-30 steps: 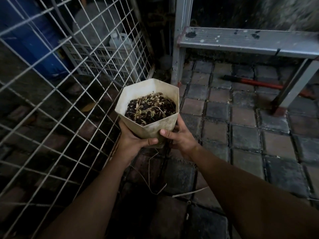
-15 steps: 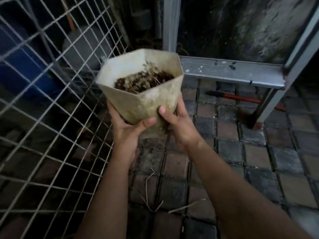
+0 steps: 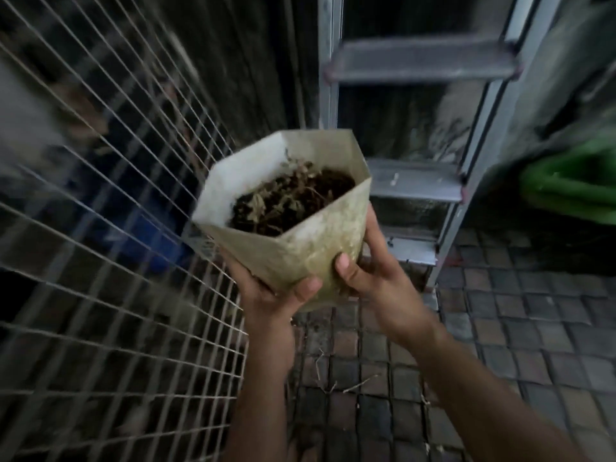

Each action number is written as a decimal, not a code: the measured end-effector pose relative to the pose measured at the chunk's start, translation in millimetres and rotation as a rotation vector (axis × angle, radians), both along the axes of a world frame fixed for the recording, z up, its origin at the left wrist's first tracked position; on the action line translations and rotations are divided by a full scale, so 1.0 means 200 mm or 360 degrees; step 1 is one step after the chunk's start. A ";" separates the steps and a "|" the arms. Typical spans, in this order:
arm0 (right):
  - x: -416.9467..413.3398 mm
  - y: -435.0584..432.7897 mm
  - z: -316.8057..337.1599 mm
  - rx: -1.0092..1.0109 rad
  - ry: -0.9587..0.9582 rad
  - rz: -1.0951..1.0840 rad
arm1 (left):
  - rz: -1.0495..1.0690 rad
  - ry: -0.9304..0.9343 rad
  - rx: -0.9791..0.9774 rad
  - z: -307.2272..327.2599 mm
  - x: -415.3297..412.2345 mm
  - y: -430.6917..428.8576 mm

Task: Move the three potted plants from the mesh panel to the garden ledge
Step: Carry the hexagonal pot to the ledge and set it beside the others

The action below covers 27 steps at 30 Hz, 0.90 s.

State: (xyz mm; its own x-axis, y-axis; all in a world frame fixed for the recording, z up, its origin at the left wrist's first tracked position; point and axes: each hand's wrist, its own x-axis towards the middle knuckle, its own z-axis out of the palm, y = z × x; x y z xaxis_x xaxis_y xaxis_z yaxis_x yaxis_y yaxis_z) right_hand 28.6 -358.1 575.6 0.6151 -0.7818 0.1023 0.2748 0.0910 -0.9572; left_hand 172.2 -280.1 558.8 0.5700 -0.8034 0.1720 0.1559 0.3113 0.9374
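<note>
- Step in hand: carrying one potted plant away from the mesh panel (image 3: pixel 116 261). The pot (image 3: pixel 310 248) was off the ground, held in the air between both hands, just right of the panel and in front of a metal ladder (image 3: pixel 423 61).
- Left hand (image 3: pixel 273 291): cupped under the pot's base and lower left wall, thumb curled onto the front face.
- Right hand (image 3: pixel 373 278): wrapped round the lower right wall, thumb pressed on the front and fingers behind.
- Pot: pale, with angular sides, tipped slightly toward me; it held dark soil and dry, withered stems.
- Judgement: transport phase, not placement. The next move calls for keeping the pot level so soil does not spill, turning clear of the ladder, and finding the ledge.
- Not visible: the garden ledge, and the other two pots, so I could not tell how many were already moved.
- Hard to make out: the frame was motion-blurred. A blue shape (image 3: pixel 150 238) behind the mesh and a green object (image 3: pixel 573 188) at the right edge could not be identified.
- Cut off: the pot's underside, hidden by my hands.
- Dim light; paving (image 3: pixel 500 328) underfoot.
</note>
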 end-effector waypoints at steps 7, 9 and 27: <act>-0.07 0.46 1.18 -0.0111 0.0008 -0.0205 | -0.0072 0.0033 -0.0123 1.10 -0.02 0.34; -0.06 0.56 1.40 -0.0144 0.0019 -0.0233 | -0.0071 -0.0008 -0.0190 1.33 -0.02 0.42; -0.49 1.04 2.19 -0.0511 -0.0349 0.0473 | 0.0738 -0.0329 -0.0445 2.27 -0.73 1.26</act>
State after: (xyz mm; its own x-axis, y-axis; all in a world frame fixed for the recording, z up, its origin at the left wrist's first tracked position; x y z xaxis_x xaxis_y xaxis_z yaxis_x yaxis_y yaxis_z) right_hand -70.2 -149.9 1014.4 0.7440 -0.4830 0.4618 0.4801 -0.0944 -0.8721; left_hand 25.7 -28.6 1012.9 0.7835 -0.3858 0.4871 -0.2335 0.5436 0.8062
